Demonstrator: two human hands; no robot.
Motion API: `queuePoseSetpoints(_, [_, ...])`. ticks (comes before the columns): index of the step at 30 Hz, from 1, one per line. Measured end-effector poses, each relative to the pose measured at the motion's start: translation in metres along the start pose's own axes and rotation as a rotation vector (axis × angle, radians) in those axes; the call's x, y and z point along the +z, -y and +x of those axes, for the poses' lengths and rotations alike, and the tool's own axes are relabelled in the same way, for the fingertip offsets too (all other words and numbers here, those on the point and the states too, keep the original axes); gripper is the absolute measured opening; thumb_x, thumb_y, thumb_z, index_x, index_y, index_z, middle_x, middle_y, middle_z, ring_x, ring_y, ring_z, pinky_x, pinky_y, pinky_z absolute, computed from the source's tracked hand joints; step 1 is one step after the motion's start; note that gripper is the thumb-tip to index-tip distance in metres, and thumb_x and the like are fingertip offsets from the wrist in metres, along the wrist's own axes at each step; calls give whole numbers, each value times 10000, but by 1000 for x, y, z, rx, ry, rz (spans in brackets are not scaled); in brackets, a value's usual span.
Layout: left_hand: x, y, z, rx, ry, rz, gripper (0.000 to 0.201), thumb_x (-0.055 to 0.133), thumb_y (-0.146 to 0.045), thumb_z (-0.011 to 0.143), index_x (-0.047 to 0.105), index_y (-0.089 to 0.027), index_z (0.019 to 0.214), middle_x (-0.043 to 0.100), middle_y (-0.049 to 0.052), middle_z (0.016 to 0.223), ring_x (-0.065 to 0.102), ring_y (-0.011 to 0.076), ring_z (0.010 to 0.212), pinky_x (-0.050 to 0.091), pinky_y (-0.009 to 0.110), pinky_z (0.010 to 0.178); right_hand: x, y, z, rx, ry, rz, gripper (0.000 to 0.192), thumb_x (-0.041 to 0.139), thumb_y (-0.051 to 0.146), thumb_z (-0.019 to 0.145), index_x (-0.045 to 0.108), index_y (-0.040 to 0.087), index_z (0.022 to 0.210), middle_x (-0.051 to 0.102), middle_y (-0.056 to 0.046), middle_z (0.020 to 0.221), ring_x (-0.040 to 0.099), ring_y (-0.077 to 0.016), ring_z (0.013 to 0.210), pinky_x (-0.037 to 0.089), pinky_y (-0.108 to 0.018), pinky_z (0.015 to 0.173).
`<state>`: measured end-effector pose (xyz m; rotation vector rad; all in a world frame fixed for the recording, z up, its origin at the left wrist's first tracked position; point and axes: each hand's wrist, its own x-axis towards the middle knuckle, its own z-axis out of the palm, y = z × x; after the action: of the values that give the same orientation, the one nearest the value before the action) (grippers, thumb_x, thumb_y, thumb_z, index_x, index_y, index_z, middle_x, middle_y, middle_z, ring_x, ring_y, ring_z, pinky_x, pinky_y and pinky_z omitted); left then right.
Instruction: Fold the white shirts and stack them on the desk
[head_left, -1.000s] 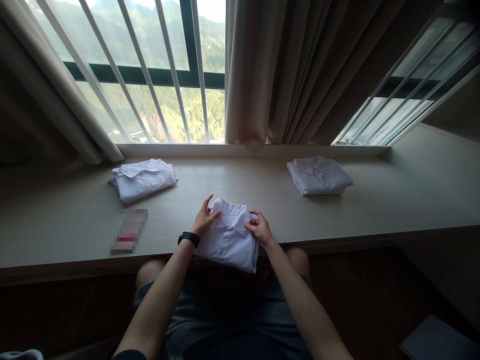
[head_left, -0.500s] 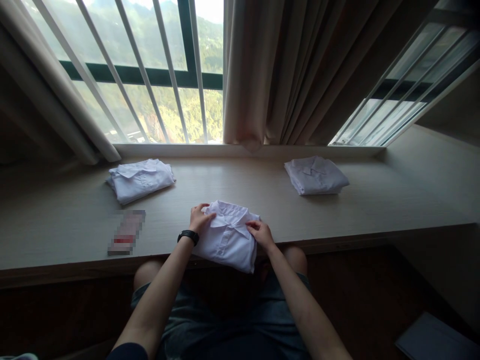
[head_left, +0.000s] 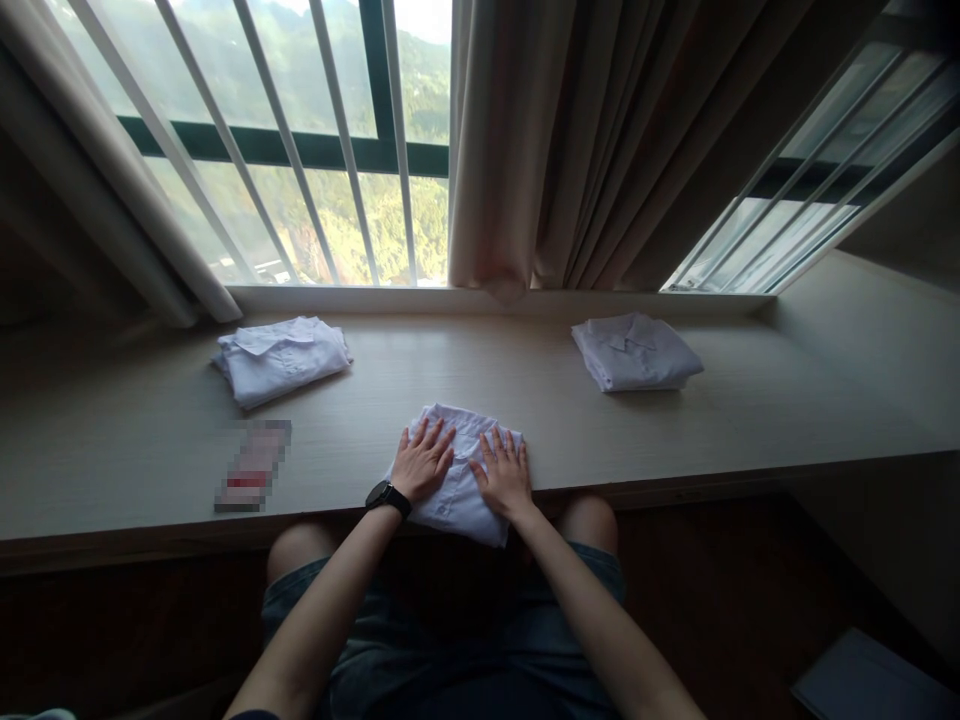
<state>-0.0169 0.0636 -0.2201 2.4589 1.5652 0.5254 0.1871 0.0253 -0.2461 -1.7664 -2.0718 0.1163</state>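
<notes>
A folded white shirt point(head_left: 457, 500) lies at the front edge of the table, its lower end reaching over the edge above my lap. My left hand point(head_left: 422, 462) rests flat on the shirt's left side, fingers spread, a black watch on the wrist. On the right side, my right hand point(head_left: 506, 478) also lies flat with its fingers apart. Both hands cover parts of the collar. Neither one grips the cloth.
Another folded white shirt point(head_left: 285, 358) sits at the back left of the pale table point(head_left: 450, 350), and one more folded shirt point(head_left: 636, 352) at the back right. A blurred-out flat item point(head_left: 253, 465) lies at the left. Curtains point(head_left: 502, 150) hang behind.
Both hands have let go of the collar's edges and now lie flat on the shirt. The shirt itself has hardly moved.
</notes>
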Motion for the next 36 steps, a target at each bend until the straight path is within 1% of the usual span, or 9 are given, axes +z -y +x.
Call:
queuePoseSetpoints(4, [5, 6, -1, -6, -8, 113, 566, 354, -487, 1006, 373, -318, 1546, 238, 28, 1658, 164, 294, 1540, 143, 559, 1231, 7, -3, -1, 47, 89, -88, 669, 300, 584, 1014, 322, 222, 1576, 175, -80, 1661, 118, -325, 1537, 66, -603, 1216])
queuePoseSetpoints(10, [6, 6, -1, -143, -55, 171, 650, 328, -518, 1002, 288, -233, 1585, 161, 86, 1676, 170, 310, 1538, 183, 523, 1227, 5, -1, 1, 66, 94, -123, 673, 284, 592, 1015, 292, 236, 1586, 154, -66, 1665, 104, -317, 1541, 72, -596, 1218])
queuePoseSetpoints(15, [6, 4, -1, -255, -103, 145, 704, 441, -543, 958, 346, -185, 1557, 261, 204, 1627, 319, 383, 1469, 284, 524, 1168, 0, -6, -7, 94, 5, 42, 620, 353, 523, 1008, 407, 202, 1535, 270, -84, 1634, 187, -295, 1525, 172, -535, 1226])
queuePoseSetpoints(19, [0, 1, -1, -347, -174, 63, 673, 512, -467, 924, 413, -127, 1497, 397, 236, 1545, 455, 370, 1370, 364, 498, 1111, -8, -11, -27, 399, -234, 232, 621, 461, 420, 940, 472, 70, 1453, 491, -210, 1466, 456, -307, 1373, 375, -452, 1141])
queuePoseSetpoints(23, [-14, 9, 1, -620, -197, -216, 663, 552, -367, 875, 433, -70, 1455, 598, 230, 1349, 560, 353, 1260, 415, 453, 1059, -18, -17, -32, 520, -106, 379, 589, 615, 365, 835, 546, 130, 1371, 646, -174, 1274, 627, -316, 1160, 498, -427, 1000])
queuePoseSetpoints(26, [-24, 22, 2, -743, -150, -403, 590, 610, -380, 819, 567, -80, 1325, 715, 193, 1123, 667, 344, 1072, 497, 402, 910, -24, -25, -17, 473, -27, 465, 498, 677, 278, 764, 637, 187, 1252, 683, -111, 1235, 645, -285, 1138, 489, -401, 1019])
queuePoseSetpoints(29, [-27, 32, 1, -718, -162, -468, 428, 636, -394, 800, 681, -120, 1125, 751, 121, 921, 708, 279, 887, 523, 329, 788, -27, -33, 14, 429, -39, 580, 430, 686, 261, 749, 676, 197, 1175, 713, -74, 1176, 673, -239, 1053, 511, -364, 982])
queuePoseSetpoints(33, [-21, 37, -2, -689, -246, -504, 449, 592, -427, 855, 658, -134, 1189, 744, 117, 1014, 703, 235, 906, 532, 314, 809, -29, -39, 62, 330, -102, 569, 405, 626, 283, 815, 665, 185, 1206, 713, -79, 1165, 675, -217, 994, 529, -346, 938])
queuePoseSetpoints(36, [-17, 38, -7, -691, -283, -471, 538, 573, -402, 880, 577, -89, 1317, 693, 193, 1171, 680, 273, 1029, 525, 392, 915, -24, -40, 73, 245, -73, 407, 457, 524, 293, 903, 607, 147, 1327, 646, -129, 1304, 615, -243, 1178, 460, -379, 1063])
